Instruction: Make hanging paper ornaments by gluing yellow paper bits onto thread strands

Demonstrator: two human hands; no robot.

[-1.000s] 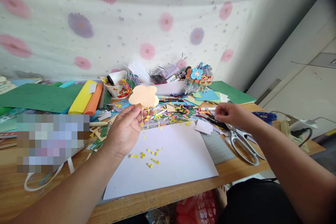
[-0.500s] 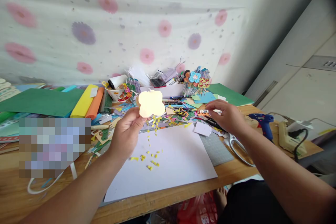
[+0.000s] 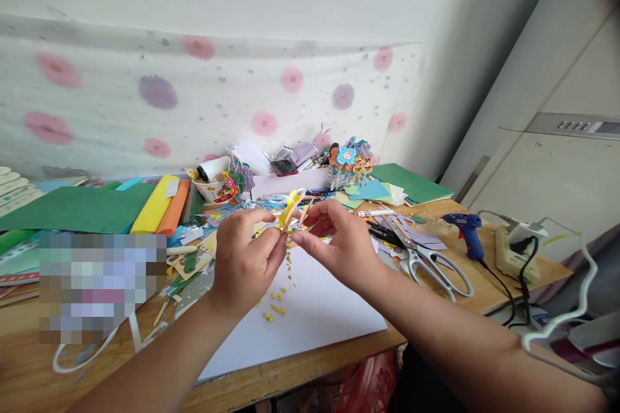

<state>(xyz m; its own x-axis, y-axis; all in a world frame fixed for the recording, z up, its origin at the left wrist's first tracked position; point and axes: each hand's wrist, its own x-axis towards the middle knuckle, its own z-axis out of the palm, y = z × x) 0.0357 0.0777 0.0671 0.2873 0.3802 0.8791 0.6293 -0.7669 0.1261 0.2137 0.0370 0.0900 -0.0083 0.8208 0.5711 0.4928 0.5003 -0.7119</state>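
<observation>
My left hand (image 3: 249, 258) pinches a yellow flower-shaped cutout (image 3: 289, 210), turned nearly edge-on. Small yellow pieces (image 3: 289, 259) dangle below it in strands, above a large white sheet (image 3: 329, 316). Close on the right, my right hand (image 3: 339, 242) has its thumb and fingers curled around a thin pale piece (image 3: 303, 213), also edge-on. Whether the two pieces touch is hard to make out. Several loose-looking yellow bits (image 3: 274, 311) show over the white sheet.
Right of the sheet lie large scissors (image 3: 421, 258) and a blue glue gun (image 3: 465, 232) beside a power strip (image 3: 518, 258). Paper scraps (image 3: 191, 264) spread around. A decorated cup (image 3: 213, 190), yellow roll (image 3: 155, 203), orange roll (image 3: 175, 206) and green sheet (image 3: 77, 208) stand or lie behind.
My right hand has moved left to meet the left hand and now holds a thin pale piece. The flower cutout has turned from face-on to edge-on. The view has shifted.
</observation>
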